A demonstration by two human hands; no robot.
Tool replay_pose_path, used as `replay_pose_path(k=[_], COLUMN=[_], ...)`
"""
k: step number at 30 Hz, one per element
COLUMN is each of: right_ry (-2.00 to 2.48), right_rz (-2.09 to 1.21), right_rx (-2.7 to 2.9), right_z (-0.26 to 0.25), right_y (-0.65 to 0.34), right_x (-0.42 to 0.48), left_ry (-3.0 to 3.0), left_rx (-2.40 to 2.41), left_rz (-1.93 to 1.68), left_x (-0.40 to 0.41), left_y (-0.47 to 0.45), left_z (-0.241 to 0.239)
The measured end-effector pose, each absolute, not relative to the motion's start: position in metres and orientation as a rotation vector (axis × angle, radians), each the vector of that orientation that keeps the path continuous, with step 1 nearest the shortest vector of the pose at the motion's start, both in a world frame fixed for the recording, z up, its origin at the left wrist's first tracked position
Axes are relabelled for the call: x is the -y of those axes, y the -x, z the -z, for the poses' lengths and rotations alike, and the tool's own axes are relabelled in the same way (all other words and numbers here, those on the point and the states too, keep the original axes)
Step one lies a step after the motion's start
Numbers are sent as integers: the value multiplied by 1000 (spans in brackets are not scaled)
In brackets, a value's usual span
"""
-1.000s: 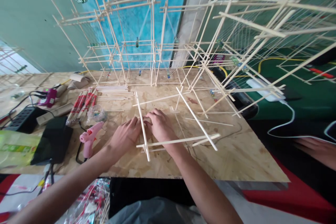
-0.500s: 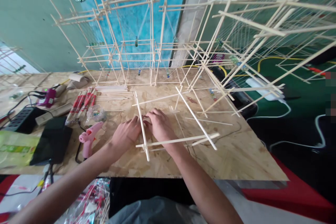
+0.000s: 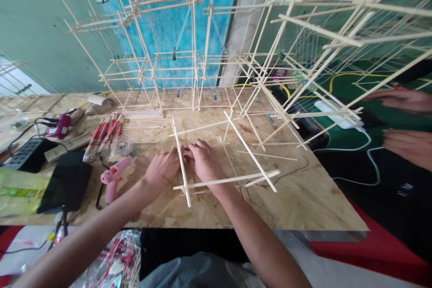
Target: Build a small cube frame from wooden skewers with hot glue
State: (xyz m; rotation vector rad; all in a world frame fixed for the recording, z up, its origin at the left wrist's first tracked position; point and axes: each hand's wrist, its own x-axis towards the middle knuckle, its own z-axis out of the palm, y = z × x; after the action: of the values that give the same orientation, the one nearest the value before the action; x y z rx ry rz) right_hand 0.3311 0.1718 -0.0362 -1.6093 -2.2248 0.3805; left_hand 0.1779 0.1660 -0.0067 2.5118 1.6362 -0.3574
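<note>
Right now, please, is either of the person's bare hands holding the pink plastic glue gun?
No, the glue gun rests on the wooden tabletop, clear of the left hand and right hand.

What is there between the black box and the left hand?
In the head view, a pink glue gun and black cord are between the box and the left hand.

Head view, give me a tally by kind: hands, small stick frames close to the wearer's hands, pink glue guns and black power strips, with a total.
Wearer's hands: 2, left hand and right hand
Other hands, at the right: 2, upper hand and lower hand
Small stick frame: 1
Pink glue gun: 1
Black power strip: 1
Total: 7
</note>
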Motion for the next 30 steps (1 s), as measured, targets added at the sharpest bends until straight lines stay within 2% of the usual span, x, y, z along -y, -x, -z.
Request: replay_pose_path(k=[11,30], right_ry=[1634,1626], right_rz=[-401,-387], right_rx=[2257,2233], right_z=[29,34], right_y=[-333,-332], right_x=[-169,-171], left_ry=[-2472,-2501], left_rx=[-1640,-1587], left_rz=[377,189], left_x=[-175,-177], left_y=[-179,-162], left_z=[-4,9])
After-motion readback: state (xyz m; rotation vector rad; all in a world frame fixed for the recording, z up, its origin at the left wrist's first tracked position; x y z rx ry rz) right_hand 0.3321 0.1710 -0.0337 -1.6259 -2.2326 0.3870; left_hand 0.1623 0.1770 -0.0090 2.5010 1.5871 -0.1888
